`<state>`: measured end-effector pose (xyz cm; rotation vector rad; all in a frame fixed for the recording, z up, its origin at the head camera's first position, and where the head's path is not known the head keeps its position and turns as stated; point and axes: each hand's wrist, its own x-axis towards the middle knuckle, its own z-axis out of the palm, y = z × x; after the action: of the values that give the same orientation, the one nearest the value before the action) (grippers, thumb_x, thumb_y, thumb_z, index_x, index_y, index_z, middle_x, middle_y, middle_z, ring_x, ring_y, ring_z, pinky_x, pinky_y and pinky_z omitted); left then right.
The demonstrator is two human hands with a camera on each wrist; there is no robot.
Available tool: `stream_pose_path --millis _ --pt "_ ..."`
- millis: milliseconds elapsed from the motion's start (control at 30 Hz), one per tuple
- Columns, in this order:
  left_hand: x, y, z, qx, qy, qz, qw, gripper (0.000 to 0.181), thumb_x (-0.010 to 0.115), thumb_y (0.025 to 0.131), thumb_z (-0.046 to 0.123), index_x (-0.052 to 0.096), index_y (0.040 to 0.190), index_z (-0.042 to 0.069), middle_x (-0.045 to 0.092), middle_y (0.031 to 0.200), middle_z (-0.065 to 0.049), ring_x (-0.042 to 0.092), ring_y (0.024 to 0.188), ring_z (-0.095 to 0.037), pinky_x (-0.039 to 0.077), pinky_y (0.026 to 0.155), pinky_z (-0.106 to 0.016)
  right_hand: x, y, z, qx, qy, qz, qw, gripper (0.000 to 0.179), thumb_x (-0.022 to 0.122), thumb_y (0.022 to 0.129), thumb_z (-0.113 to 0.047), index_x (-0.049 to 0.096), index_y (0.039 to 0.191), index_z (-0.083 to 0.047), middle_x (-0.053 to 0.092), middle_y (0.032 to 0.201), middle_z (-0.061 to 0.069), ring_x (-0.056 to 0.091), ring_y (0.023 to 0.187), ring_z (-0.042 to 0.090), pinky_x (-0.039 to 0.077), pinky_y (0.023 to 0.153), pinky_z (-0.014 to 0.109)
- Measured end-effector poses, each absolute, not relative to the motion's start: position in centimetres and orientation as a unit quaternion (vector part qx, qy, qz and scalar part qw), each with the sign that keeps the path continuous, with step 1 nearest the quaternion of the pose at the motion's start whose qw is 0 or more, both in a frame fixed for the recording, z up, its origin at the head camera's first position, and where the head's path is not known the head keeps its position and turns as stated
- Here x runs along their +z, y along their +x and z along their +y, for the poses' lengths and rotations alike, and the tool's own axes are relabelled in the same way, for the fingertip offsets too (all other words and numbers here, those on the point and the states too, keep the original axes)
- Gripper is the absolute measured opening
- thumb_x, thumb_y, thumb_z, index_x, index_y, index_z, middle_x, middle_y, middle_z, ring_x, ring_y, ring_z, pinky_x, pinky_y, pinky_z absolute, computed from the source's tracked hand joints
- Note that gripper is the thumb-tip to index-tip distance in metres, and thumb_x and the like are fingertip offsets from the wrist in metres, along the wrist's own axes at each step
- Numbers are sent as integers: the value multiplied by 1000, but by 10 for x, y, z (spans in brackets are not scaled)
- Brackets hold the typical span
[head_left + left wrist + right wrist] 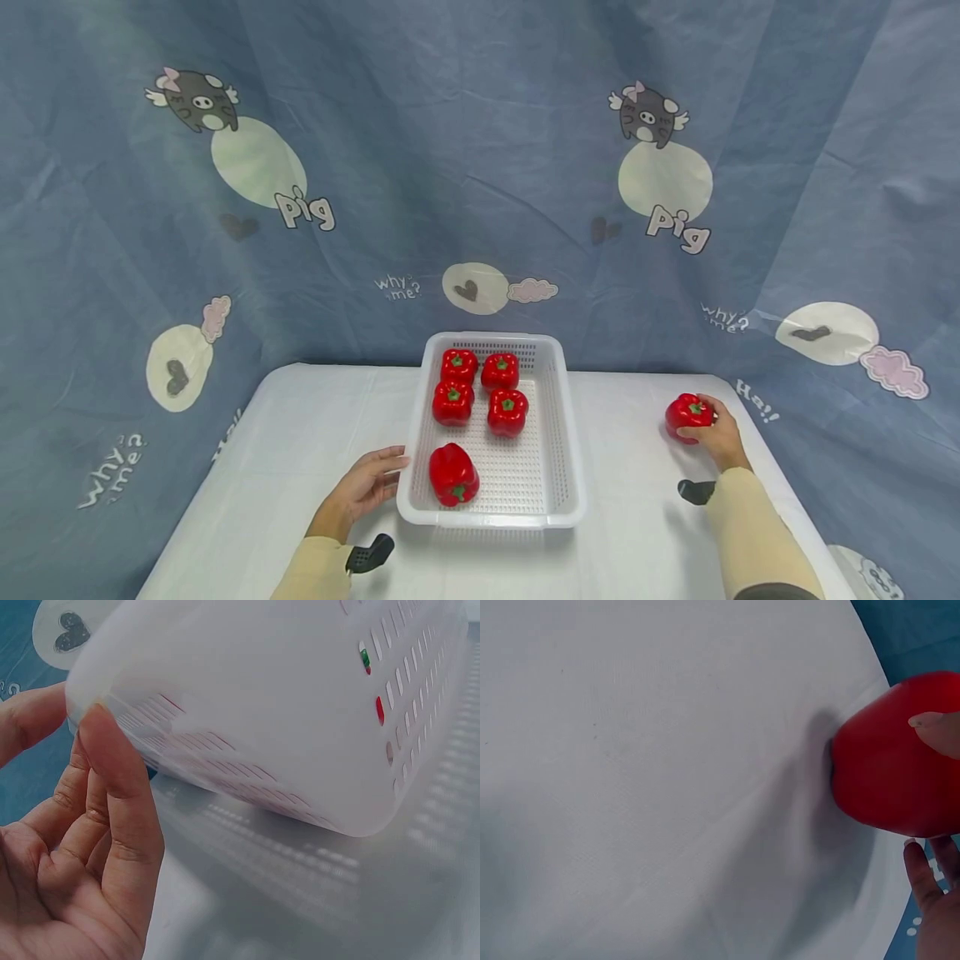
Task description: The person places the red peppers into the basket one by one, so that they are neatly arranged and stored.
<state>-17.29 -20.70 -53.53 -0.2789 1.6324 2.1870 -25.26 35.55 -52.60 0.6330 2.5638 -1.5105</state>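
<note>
In the head view a white plastic basket (566, 433) stands mid-table with several red bell peppers in it. One bell pepper (453, 475) lies near its front left corner, stem toward me; the others, such as this bell pepper (507, 413), sit stem up farther back. My left hand (367, 485) pinches the basket's left rim; the thumb (120, 765) shows against it in the left wrist view. At the table's right side, my right hand (722, 435) grips another red bell pepper (686, 414) between thumb and fingers. The right wrist view shows that bell pepper (892, 765) close over the white tabletop.
The white-covered table (622, 467) ends near the right hand, where its edge curves. A blue curtain (480, 167) with pig prints hangs right behind the table and down both sides. The basket's back wall stands close to the curtain.
</note>
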Motion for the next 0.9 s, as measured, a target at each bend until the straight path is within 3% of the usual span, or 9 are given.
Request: stream_pose_path --millis 567,900 --pt "-532 -173 -206 776 -105 590 197 43 61 93 11 48 130 -7 61 116 -10 63 100 -21 55 85 -36 -529 -250 341 -506 190 839 61 90 75 82 -10 18 151 -5 17 152 28 18 136 51 32 104 62" --pt "-531 -172 -205 782 -104 581 199 36 61 93 10 53 125 -4 62 114 -8 63 99 -21 55 85 -37 -529 -250 330 -511 161 841 69 90 76 82 -16 19 151 -7 18 151 28 19 136 51 34 104 62"
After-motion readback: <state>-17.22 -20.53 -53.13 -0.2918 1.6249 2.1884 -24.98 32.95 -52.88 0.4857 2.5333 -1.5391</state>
